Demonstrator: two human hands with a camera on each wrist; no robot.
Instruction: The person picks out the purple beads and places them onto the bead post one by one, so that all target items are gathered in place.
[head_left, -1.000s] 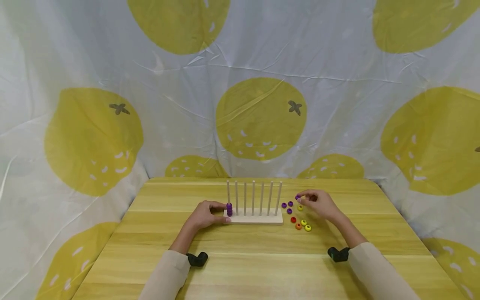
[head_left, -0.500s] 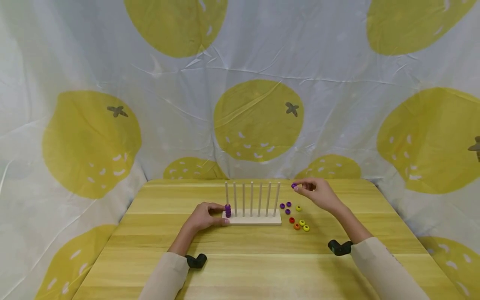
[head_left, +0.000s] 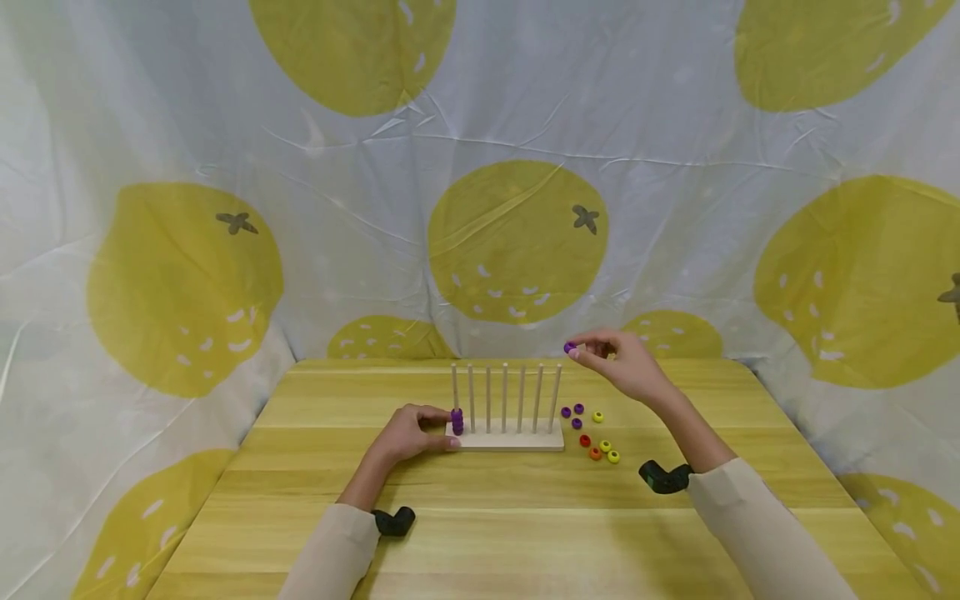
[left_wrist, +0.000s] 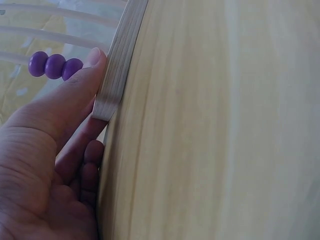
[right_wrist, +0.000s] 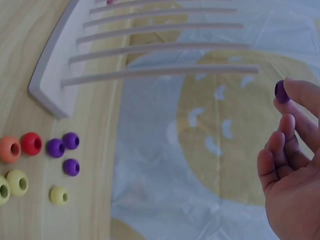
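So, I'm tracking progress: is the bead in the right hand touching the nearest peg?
Apart: the right wrist view shows the cloth through a gap between bead and peg.

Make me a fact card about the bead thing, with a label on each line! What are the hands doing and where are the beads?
Left hand: grips the left end of the pegboard
Right hand: pinches a purple bead, off the table and on no peg
Pegs: seven, standing in a row
Bead stack: purple, at least three beads, on the leftmost peg
Loose on table: three purple beads, three yellow beads, one red bead, one orange bead
Background: lemon-patterned cloth
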